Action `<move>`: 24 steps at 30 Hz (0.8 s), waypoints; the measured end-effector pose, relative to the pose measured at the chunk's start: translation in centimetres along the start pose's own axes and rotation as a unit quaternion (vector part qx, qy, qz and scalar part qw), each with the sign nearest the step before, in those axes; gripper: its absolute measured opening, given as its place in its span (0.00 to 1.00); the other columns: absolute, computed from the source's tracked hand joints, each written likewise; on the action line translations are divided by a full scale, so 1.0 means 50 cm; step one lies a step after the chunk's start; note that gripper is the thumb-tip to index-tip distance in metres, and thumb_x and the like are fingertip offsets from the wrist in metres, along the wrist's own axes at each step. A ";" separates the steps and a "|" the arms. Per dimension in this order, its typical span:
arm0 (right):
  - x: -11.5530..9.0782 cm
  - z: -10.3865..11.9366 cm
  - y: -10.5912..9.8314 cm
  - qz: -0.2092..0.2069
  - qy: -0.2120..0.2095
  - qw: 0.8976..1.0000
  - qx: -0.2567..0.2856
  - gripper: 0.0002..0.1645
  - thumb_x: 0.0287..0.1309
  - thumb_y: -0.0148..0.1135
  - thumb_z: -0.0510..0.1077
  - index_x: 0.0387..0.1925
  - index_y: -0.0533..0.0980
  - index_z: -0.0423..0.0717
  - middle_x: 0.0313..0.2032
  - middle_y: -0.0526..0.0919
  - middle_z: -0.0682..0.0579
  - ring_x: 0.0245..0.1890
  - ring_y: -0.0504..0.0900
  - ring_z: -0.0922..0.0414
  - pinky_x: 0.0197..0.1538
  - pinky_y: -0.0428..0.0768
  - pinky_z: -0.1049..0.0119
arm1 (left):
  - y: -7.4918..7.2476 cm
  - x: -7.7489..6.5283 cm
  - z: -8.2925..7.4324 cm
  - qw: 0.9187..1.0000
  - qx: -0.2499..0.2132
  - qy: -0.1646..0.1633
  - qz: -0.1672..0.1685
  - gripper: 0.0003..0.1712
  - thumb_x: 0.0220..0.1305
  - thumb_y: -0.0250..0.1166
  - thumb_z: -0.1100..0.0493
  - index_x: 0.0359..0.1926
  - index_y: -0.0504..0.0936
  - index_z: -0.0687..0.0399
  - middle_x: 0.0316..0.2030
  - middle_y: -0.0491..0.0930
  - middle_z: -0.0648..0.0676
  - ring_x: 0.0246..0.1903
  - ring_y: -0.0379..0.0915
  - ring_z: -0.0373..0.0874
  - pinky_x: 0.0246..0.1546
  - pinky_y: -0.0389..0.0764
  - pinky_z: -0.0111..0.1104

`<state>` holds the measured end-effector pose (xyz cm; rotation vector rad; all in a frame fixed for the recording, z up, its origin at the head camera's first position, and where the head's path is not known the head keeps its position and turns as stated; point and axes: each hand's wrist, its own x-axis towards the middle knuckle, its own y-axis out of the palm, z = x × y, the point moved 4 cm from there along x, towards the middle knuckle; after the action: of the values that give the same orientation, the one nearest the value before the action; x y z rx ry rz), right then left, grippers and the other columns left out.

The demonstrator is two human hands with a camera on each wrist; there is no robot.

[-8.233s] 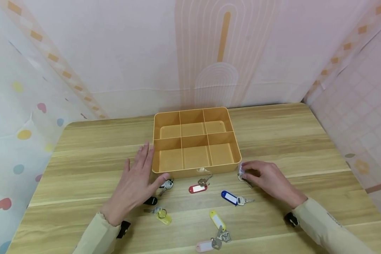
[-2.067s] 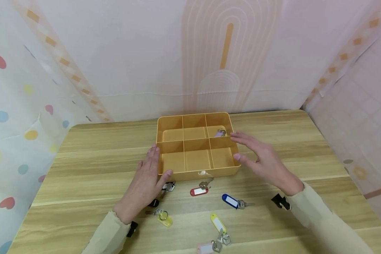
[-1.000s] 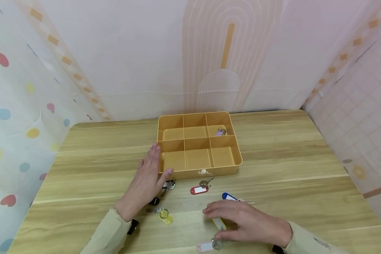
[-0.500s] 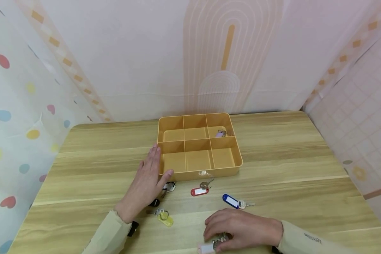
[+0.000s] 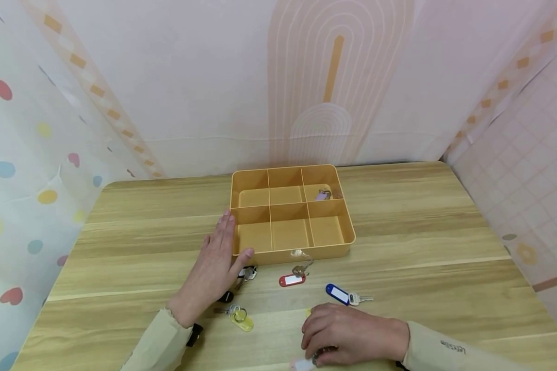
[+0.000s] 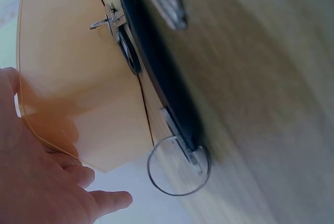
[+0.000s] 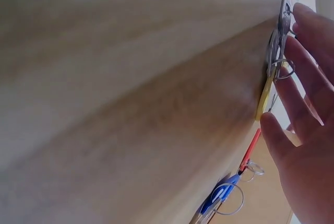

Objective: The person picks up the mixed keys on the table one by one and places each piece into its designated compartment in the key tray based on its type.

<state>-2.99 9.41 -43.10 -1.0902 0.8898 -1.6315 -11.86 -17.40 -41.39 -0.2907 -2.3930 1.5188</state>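
Note:
A yellow-orange divided box stands at the table's middle. My left hand rests flat along its left wall, fingers straight, thumb at the front corner. Under that hand lie keys with black tags. My right hand bends over a small heap of keys near the front, thumb and index fingertips right at the metal. A pink-tagged key sticks out beside the fingertips. Mostly hidden beneath the hand is a yellow tag. I cannot tell whether the right fingers pinch a key.
A key with a lilac tag lies in the box's back right compartment. In front of the box are a red-tagged key and a blue-tagged key. Another yellow-tagged key lies to the left.
The lilac-tagged key, by the right hand at first, now lies in the box. My right hand has since come forward onto the pink- and yellow-tagged keys, its fingers drawing closer in. The left hand stays.

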 end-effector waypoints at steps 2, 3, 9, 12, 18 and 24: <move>0.001 0.001 0.001 -0.005 -0.010 1.000 -0.020 0.04 0.68 0.69 0.52 0.40 0.88 0.61 0.47 0.85 0.69 0.56 0.78 0.67 0.68 0.69 0.70 | 0.001 0.000 0.001 1.000 0.000 -0.001 0.001 0.49 0.81 0.50 0.39 0.81 0.41 0.70 0.82 0.36 0.64 0.81 0.36 0.59 0.72 0.52 0.66; 0.001 0.000 0.002 -0.008 -0.014 0.999 -0.028 0.03 0.68 0.70 0.52 0.39 0.88 0.62 0.46 0.85 0.69 0.56 0.78 0.67 0.67 0.69 0.70 | 0.001 0.001 0.001 1.000 -0.001 -0.002 0.002 0.49 0.81 0.49 0.39 0.81 0.41 0.70 0.82 0.36 0.63 0.81 0.36 0.59 0.72 0.52 0.66; 0.002 0.001 0.001 0.000 -0.005 1.000 -0.028 0.04 0.68 0.69 0.51 0.40 0.88 0.63 0.45 0.85 0.71 0.55 0.78 0.69 0.68 0.68 0.70 | 0.001 0.000 0.002 1.000 -0.004 -0.002 -0.001 0.50 0.81 0.49 0.38 0.81 0.41 0.70 0.82 0.37 0.64 0.81 0.36 0.59 0.72 0.52 0.67; 0.004 0.002 -0.001 0.011 0.005 1.000 -0.019 0.04 0.68 0.69 0.51 0.42 0.87 0.61 0.45 0.85 0.70 0.55 0.78 0.69 0.68 0.68 0.71 | 0.000 0.001 0.002 1.000 -0.003 -0.002 -0.003 0.50 0.81 0.50 0.38 0.81 0.42 0.70 0.82 0.37 0.64 0.81 0.37 0.59 0.72 0.52 0.67; 0.007 0.002 -0.002 0.016 0.015 1.000 -0.014 0.04 0.68 0.70 0.49 0.41 0.87 0.60 0.44 0.84 0.69 0.52 0.78 0.70 0.66 0.68 0.75 | 0.001 0.001 0.002 1.000 -0.002 -0.005 0.001 0.49 0.81 0.49 0.39 0.81 0.41 0.70 0.82 0.37 0.64 0.81 0.36 0.59 0.72 0.52 0.66; 0.010 0.002 -0.004 -0.002 0.009 1.000 -0.029 0.04 0.70 0.68 0.49 0.37 0.86 0.60 0.40 0.83 0.68 0.48 0.78 0.70 0.64 0.69 0.77 | -0.001 0.001 -0.001 1.000 -0.003 -0.009 0.006 0.49 0.81 0.49 0.40 0.81 0.41 0.70 0.82 0.36 0.63 0.81 0.36 0.59 0.73 0.51 0.66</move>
<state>-3.03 9.00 -42.76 -1.1183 0.9530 -1.6294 -11.87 -17.36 -41.35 -0.2957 -2.4149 1.5251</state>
